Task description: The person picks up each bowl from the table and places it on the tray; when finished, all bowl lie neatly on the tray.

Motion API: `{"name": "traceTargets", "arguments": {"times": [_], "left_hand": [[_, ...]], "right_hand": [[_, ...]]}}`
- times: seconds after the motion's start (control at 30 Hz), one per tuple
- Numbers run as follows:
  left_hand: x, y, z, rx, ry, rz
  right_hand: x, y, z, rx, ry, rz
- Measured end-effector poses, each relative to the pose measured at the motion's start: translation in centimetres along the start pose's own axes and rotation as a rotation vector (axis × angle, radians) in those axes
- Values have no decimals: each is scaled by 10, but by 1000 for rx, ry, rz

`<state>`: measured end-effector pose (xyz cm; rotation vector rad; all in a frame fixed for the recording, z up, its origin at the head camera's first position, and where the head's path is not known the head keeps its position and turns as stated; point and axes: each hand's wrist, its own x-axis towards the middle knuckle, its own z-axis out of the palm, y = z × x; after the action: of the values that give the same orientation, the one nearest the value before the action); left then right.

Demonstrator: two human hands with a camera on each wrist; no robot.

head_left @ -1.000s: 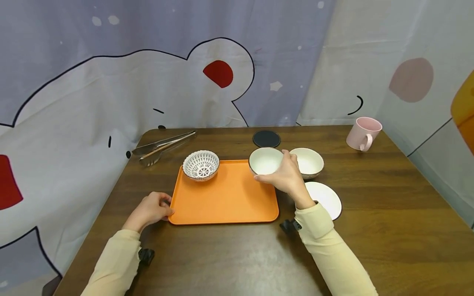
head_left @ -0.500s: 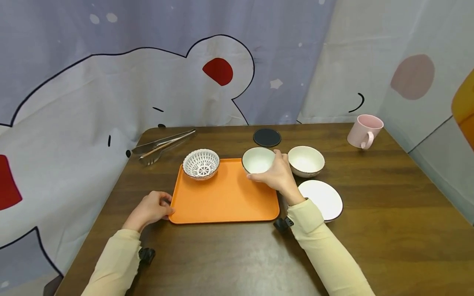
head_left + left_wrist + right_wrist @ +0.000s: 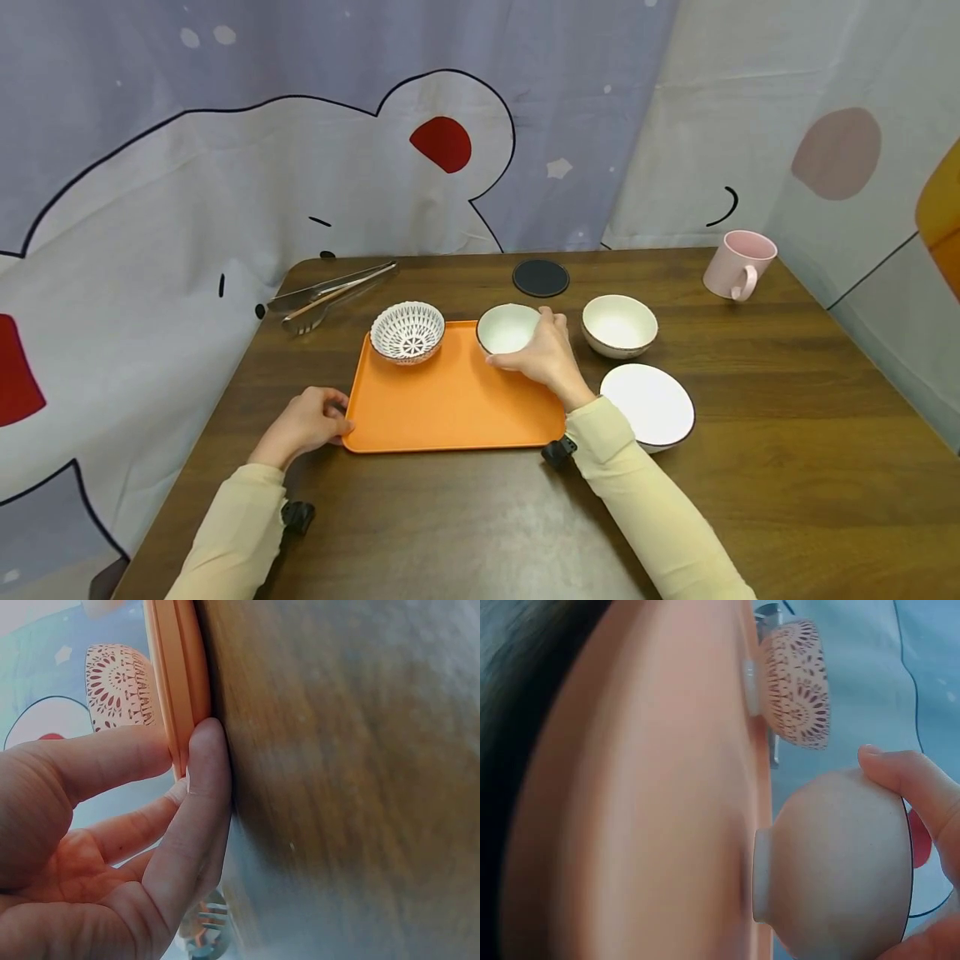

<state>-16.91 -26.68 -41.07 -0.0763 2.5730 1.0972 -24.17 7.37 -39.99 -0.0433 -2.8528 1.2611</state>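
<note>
At the near left corner of the orange tray (image 3: 442, 412), my left hand (image 3: 306, 423) pinches the rim; the left wrist view shows the thumb (image 3: 124, 761) on one side and fingers on the other. My right hand (image 3: 546, 354) holds a pale bowl (image 3: 504, 329) with a dark rim, thumb and fingers spread around its rim. That bowl is upright at the tray's back right part, its foot close over the tray surface in the right wrist view. A white bowl with a dark pattern (image 3: 407, 333) stands on the tray's back left corner.
Right of the tray stand another pale bowl (image 3: 618, 325) and a white dish (image 3: 648, 404) with a dark rim. A black round coaster (image 3: 540, 278) and a pink mug (image 3: 740, 265) are farther back. Metal tongs (image 3: 330, 296) and a fork (image 3: 307, 321) lie at the back left.
My right hand has carried the pale bowl leftward over the tray and a little lower. The left hand keeps its place on the rim; the tray and the other dishes stay where they were.
</note>
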Motion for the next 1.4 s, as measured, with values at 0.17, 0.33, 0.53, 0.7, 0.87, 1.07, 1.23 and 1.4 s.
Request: {"name": "traceTargets", "arguments": {"times": [0.17, 0.33, 0.53, 0.7, 0.87, 1.07, 1.23, 1.4], "left_hand": [[0, 1, 1, -2, 2, -1], [1, 0, 1, -5, 2, -7], [1, 0, 0, 8, 6, -11], [-1, 0, -1, 11, 18, 8], [0, 0, 1, 18, 19, 9], [0, -1, 3, 18, 17, -7], [1, -2, 3, 8, 21, -4], [0, 0, 3, 8, 20, -2]], "right_hand": [[3, 0, 5, -19, -3, 6], [5, -2, 7, -40, -10, -4], [7, -5, 7, -6, -46, -15], [9, -5, 9, 25, -87, -33], [6, -4, 8, 42, -83, -28], [1, -7, 2, 58, -49, -35], [-5, -9, -4, 50, -1, -38], [-12, -7, -12, 50, 11, -29]]}}
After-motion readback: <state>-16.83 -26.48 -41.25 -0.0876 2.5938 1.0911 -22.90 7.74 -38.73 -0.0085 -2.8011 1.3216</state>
